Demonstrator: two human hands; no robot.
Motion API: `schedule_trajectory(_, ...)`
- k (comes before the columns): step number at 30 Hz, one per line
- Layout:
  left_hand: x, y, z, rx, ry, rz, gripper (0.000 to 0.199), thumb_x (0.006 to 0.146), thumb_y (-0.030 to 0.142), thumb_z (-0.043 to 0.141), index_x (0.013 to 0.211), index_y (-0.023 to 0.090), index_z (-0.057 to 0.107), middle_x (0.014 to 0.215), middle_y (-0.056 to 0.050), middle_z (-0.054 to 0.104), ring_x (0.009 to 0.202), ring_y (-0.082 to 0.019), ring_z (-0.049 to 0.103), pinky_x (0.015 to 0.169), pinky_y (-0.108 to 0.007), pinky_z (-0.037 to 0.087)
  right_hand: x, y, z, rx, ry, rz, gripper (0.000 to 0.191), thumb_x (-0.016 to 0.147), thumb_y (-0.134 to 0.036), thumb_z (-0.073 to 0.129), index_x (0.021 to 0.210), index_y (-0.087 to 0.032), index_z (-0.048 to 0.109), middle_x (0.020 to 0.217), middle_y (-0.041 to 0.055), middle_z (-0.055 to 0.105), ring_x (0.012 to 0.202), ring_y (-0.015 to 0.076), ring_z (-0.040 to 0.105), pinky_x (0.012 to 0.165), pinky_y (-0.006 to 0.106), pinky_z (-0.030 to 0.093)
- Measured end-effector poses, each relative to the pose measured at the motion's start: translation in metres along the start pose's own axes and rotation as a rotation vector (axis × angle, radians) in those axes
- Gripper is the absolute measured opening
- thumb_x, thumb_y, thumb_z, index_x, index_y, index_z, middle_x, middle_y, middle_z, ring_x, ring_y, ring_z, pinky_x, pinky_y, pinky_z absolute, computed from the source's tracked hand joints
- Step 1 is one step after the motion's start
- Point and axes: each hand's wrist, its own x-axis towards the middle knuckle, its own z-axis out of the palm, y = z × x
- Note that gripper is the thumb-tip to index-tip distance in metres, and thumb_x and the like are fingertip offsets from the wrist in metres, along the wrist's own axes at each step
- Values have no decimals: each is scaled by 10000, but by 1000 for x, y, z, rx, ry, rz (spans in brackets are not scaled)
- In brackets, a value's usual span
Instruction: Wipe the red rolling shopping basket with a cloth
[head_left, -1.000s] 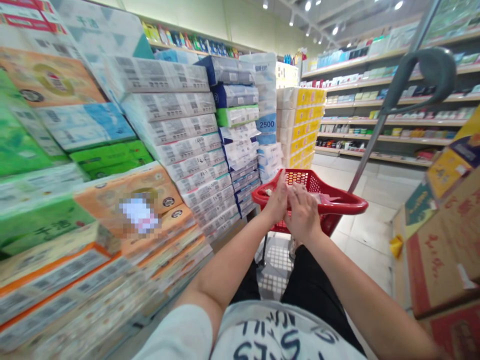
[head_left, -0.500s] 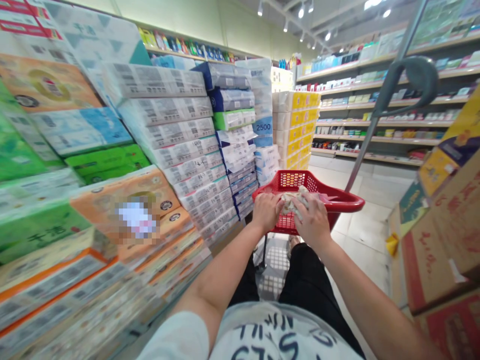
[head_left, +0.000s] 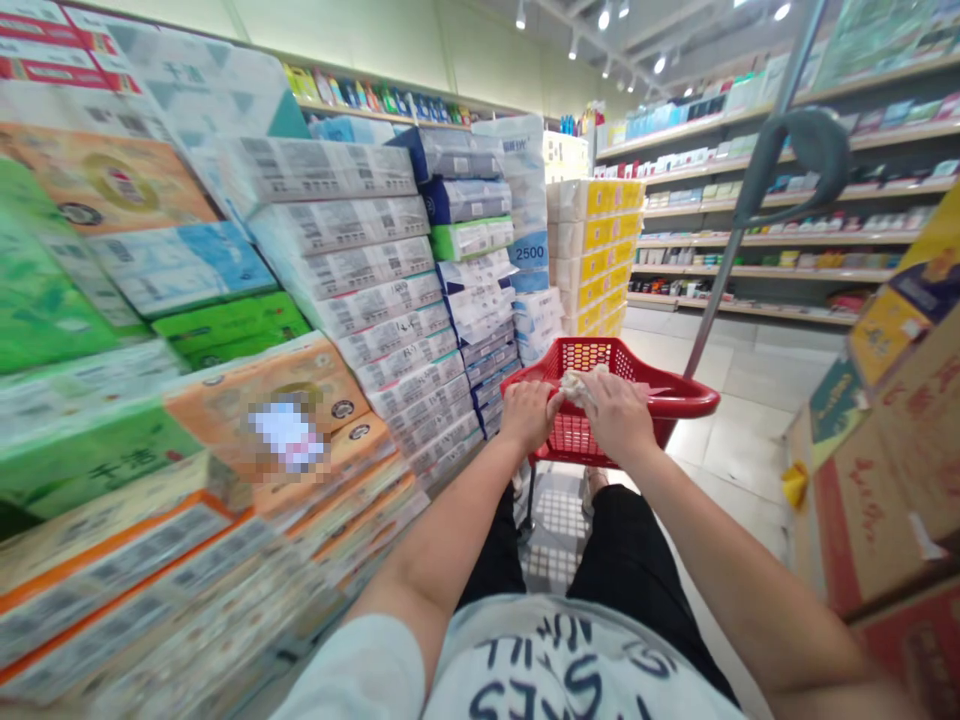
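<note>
A red plastic basket cart (head_left: 577,440) stands right in front of my body, its rim at hand height. My left hand (head_left: 529,412) is closed over the near left part of the rim. My right hand (head_left: 621,412) presses a crumpled whitish cloth (head_left: 576,388) against the near rim, its fingers bent over it. The cloth lies between the two hands and touches the left thumb area. What is inside the basket is mostly hidden behind my hands.
Stacked tissue packs (head_left: 345,260) rise close on the left. Cardboard boxes (head_left: 862,510) stand on the right. A metal pole (head_left: 720,290) with a grey hook leans beyond the cart. Stocked shelves (head_left: 757,270) line the back.
The right hand has come down lower over the cloth, and less of the cloth shows. The left hand now sits more firmly on the rim. The view has shifted slightly.
</note>
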Motion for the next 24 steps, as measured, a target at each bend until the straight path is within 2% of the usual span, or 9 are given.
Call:
schedule_trajectory(2,-2,-2,-1,14,9,-2,420,989,477,227,1047,227,559,1010,-54,607,956,-208,502,886,-382,334,-14,-7,3,-41,63,-70,390,945,-299,487,1328,-232,515,1335,113,532,1240,296,442,1047,464,308)
schedule_trajectory(4,-5,-5,-1,22,22,0,397,988,468,249,1071,224,551,1023,-57,599,971,-213,494,899,-383,331,-20,-12,3,-44,78,-106,384,949,-320,487,1322,-239,526,1333,106,536,1238,289,441,1056,458,299)
schedule_trajectory(10,-11,-8,-2,1,54,11,374,989,446,273,1037,215,564,985,-49,594,952,-210,498,910,-383,337,7,-12,4,-8,-27,-21,336,954,-332,471,1220,-164,590,1190,125,628,1077,264,563,970,416,391)
schedule_trajectory(12,-11,-10,-1,-12,70,22,365,985,446,293,1040,210,566,988,-49,597,962,-209,499,919,-381,342,9,-14,8,-18,-7,-21,325,951,-300,474,1218,-155,588,1208,131,622,1105,269,558,977,419,391)
schedule_trajectory(16,-14,-15,3,-27,95,24,361,979,451,315,1082,212,566,1026,-50,600,981,-209,499,946,-394,343,0,-15,11,-22,69,-124,330,940,-262,480,1239,-165,581,1284,121,589,1195,274,517,1023,427,365)
schedule_trajectory(18,-15,-17,4,-35,98,35,363,978,454,318,1119,219,556,1042,-46,598,989,-207,499,962,-400,338,0,-15,7,-12,46,-140,309,935,-269,487,1204,-172,603,1234,107,624,1147,261,554,983,395,404)
schedule_trajectory(22,-16,-19,4,-41,83,51,350,974,450,333,1102,209,553,1054,-50,593,1001,-209,496,979,-397,332,13,-13,-2,-21,-77,-59,256,931,-296,499,1121,-198,642,1102,81,688,932,224,648,798,325,474)
schedule_trajectory(24,-16,-19,4,-40,82,48,360,972,457,331,1087,198,552,1052,-56,593,1003,-213,494,977,-397,334,16,-13,1,-29,-66,-59,291,938,-289,488,1178,-182,613,1154,101,669,986,234,640,830,338,471)
